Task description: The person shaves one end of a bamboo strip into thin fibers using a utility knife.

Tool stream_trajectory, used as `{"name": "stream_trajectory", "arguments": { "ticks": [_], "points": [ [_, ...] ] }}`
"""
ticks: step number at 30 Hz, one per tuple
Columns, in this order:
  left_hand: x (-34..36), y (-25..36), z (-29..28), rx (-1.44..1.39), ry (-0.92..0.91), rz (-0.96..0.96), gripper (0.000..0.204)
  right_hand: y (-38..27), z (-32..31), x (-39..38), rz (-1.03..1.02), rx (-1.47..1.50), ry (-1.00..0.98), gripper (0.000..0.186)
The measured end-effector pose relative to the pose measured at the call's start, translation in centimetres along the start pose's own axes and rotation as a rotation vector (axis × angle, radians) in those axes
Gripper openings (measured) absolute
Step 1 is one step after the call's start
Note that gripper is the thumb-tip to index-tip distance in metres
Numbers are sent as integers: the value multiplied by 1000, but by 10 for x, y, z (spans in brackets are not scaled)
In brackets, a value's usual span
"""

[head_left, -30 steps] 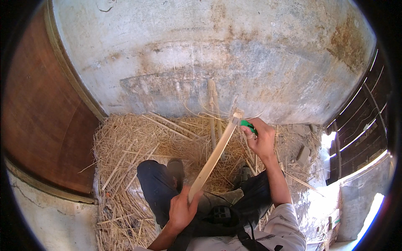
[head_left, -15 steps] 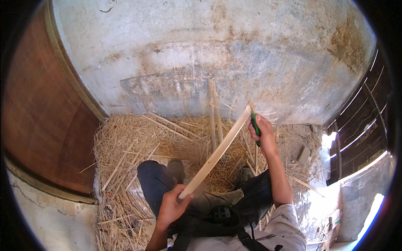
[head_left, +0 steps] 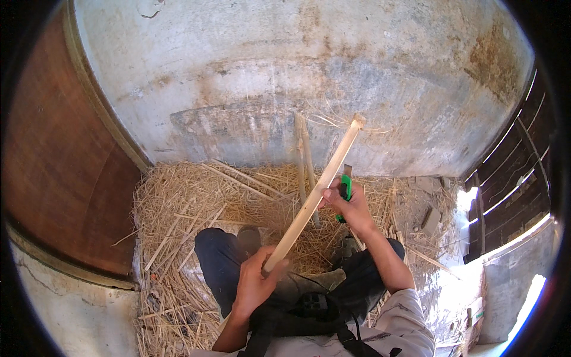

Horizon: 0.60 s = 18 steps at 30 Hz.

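A long pale strip, wood or bamboo by its look (head_left: 309,205), slants up and away from my lap, with thin curled shavings at its far end. My left hand (head_left: 257,278) is closed round its near end. My right hand (head_left: 350,205) grips a green utility knife (head_left: 345,187), its blade out and pointing away from me. The right thumb also rests against the middle of the strip. The blade stands a little to the right of the strip, apart from it.
Straw-like shavings (head_left: 178,190) and loose strips cover the floor. Two upright sticks (head_left: 300,149) lean on the stained wall (head_left: 250,83) ahead. A brown door panel (head_left: 71,149) stands at left, dark slats (head_left: 511,166) at right. A brick-like block (head_left: 431,220) lies at the right.
My right hand has drawn back toward me from the strip's far end, bringing the knife to its middle. The strip's far end has risen and now points farther up the wall.
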<state>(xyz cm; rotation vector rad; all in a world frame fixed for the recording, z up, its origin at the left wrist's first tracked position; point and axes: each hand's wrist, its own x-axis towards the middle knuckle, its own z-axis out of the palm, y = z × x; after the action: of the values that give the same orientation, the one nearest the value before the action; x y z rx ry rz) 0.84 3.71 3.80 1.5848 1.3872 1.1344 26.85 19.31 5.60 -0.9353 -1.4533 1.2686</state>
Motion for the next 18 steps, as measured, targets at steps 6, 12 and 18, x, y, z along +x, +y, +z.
{"name": "stream_trajectory", "arguments": {
  "ticks": [6,12,18],
  "points": [
    [-2,9,-12,98,-49,-14,47,-3,-15,5,52,99,251,14],
    [-12,-2,-40,289,-5,-35,45,-13,-39,11,-22,187,402,17],
    [-3,-12,-37,190,79,12,28,-16,-33,6,-181,-15,364,39]
  ]
}}
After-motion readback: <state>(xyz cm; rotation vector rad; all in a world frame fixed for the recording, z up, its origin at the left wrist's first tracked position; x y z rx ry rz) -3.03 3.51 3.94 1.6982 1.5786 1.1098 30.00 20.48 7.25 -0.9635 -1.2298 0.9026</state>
